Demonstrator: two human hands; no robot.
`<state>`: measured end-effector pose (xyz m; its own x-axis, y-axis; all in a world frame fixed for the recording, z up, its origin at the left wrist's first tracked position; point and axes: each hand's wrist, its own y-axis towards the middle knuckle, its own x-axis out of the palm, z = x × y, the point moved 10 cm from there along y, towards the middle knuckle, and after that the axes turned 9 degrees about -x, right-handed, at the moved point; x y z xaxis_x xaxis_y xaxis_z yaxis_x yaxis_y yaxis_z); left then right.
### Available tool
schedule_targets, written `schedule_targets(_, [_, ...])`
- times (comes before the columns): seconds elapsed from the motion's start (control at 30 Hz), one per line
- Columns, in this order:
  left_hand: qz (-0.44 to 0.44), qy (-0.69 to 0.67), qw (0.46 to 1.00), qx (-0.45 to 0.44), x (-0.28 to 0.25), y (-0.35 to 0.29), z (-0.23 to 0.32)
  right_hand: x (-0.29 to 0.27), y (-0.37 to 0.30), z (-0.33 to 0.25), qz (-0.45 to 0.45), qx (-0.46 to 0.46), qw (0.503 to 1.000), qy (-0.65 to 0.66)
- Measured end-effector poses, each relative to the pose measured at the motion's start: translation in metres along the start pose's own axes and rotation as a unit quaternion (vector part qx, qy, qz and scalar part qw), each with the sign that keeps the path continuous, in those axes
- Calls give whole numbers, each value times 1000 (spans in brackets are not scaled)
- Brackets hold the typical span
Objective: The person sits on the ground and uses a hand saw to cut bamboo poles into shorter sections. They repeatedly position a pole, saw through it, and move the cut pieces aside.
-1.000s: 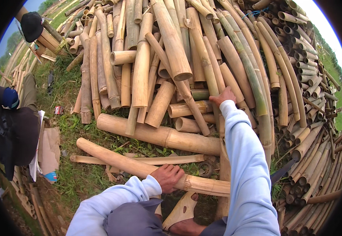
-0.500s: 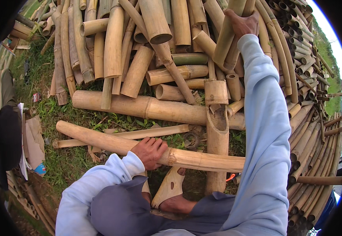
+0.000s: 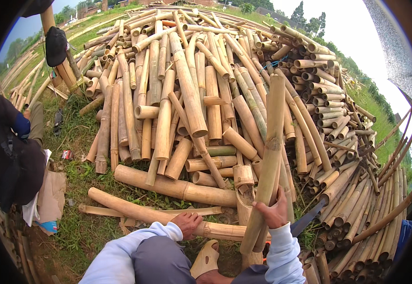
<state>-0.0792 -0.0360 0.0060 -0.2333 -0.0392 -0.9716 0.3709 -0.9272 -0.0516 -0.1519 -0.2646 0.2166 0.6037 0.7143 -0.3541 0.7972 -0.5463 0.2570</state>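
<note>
My left hand point(image 3: 186, 224) is closed over a long, pale bamboo pole point(image 3: 135, 208) that lies slantwise across in front of my legs. My right hand point(image 3: 273, 208) is wrapped round the lower part of a greenish-brown bamboo pole point(image 3: 273, 128), which stands steeply tilted, its top leaning over the pile. Partly behind this pole is a notched bamboo post point(image 3: 243, 175), upright in front of me. Just right of my right hand shows a dark, flat blade point(image 3: 307, 218); its handle is hidden.
A big heap of cut bamboo point(image 3: 210, 102) rises ahead, with a thick bamboo log point(image 3: 177, 185) lying at its foot. More poles are stacked at the right point(image 3: 331, 102). A person in dark clothes point(image 3: 18, 156) sits at the left beside flattened cardboard point(image 3: 52, 196).
My right hand has come back from the pile toward me, bringing the greenish-brown pole. My left hand stays on the pale pole. The view has tilted up, showing more of the heap.
</note>
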Motion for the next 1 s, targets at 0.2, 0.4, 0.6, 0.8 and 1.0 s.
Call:
schedule_targets(0.2, [-11, 3, 1000, -2, -2, -7, -5, 30, -39, 28, -66, 108, 992, 22])
schedule_targets(0.4, [-42, -24, 999, -9, -2, -3, -1, 22, 231, -98, 10, -72, 995, -62])
schedule_targets(0.6, [-7, -8, 1000, -3, 2, -4, -6, 24, 264, -213, 142, -403, 883, -197])
schedule_targets(0.8, [1, -13, 1000, -3, 0, -1, 0, 83, 155, 24, -38, -172, 959, -222])
schedule_targets(1.0, [16, -10, 1000, 16, -8, 4, 2, 181, 103, 201, -132, -71, 911, -384])
